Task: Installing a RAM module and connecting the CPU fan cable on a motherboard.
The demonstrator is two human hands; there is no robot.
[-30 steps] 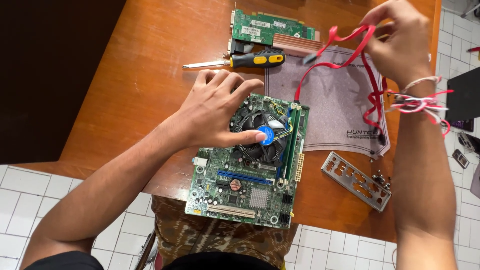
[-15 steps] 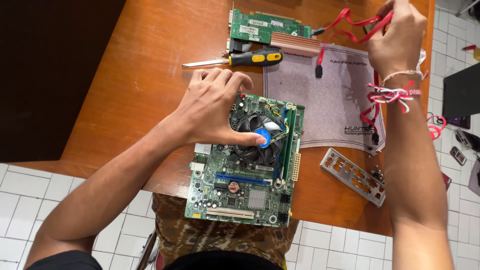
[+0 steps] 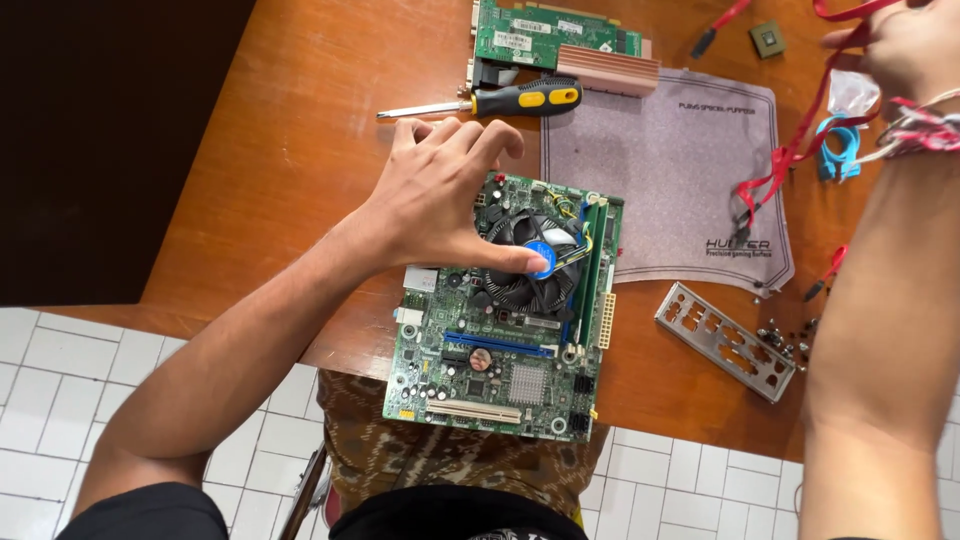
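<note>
On the wooden table [image 3: 300,180], left to right: my left hand [image 3: 440,195] rests fingers spread on the motherboard [image 3: 505,320], thumb on its cooler fan [image 3: 535,262]; my right hand [image 3: 905,50] grips red cables [image 3: 790,150], fingers closed. I judge cable clearing underway; steadying the board matters.

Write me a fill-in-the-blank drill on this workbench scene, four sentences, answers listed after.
1. The left hand rests on the round ____ of the green motherboard.
2. The right hand lifts a thin cable coloured ____.
3. The screwdriver has a black and ____ handle.
4. The grey mat lies on a table made of ____.

Missing words: cooler fan; red; yellow; wood
</note>
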